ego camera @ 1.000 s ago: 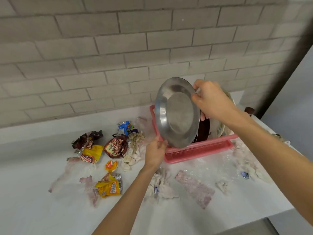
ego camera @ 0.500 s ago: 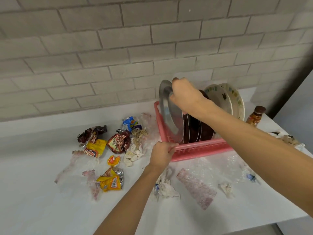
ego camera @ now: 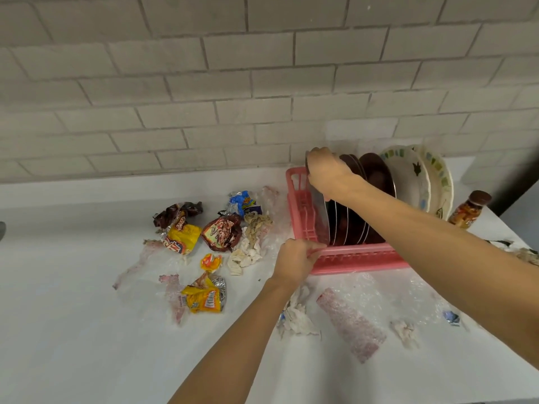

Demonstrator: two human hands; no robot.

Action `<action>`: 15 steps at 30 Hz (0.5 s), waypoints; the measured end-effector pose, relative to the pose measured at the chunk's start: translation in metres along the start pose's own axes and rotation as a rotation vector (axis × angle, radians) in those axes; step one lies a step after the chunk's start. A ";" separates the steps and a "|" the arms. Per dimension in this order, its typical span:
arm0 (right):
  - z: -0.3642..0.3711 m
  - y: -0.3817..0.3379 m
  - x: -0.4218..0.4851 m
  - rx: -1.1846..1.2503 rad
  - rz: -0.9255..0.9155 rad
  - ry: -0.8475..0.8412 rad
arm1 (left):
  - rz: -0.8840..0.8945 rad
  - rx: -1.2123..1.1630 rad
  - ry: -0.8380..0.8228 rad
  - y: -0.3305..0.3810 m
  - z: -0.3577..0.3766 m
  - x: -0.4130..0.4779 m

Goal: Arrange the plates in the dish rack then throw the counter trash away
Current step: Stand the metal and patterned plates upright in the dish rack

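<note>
on the white counter, before a grey brick wall, a pink dish rack holds plates upright on edge. right hand: fingers curled over the top rim of a steel plate, which stands at the rack's left end, just beside several dark plates; two patterned white plates lean at the right end. left hand: fingers and thumb gripping the rack's front-left rim. trash lies left of and in front of the rack: yellow wrappers, a brown wrapper, a blue wrapper, crumpled tissue, a bubble wrap strip. a brown-capped bottle stands right of the rack.
</note>
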State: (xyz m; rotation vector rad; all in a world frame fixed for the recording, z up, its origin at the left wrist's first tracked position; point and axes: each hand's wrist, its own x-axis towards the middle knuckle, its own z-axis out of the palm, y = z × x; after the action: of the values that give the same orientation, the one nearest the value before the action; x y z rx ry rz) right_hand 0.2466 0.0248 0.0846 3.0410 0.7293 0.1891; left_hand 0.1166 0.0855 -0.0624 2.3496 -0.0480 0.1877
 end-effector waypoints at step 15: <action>-0.010 -0.001 0.003 0.008 0.048 -0.036 | -0.011 -0.014 0.027 -0.003 0.003 -0.001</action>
State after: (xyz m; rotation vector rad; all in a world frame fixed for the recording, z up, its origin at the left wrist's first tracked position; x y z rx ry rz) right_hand 0.2480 0.0271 0.0953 3.0630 0.6578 0.1322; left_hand 0.1165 0.0856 -0.0666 2.3326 -0.0230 0.2123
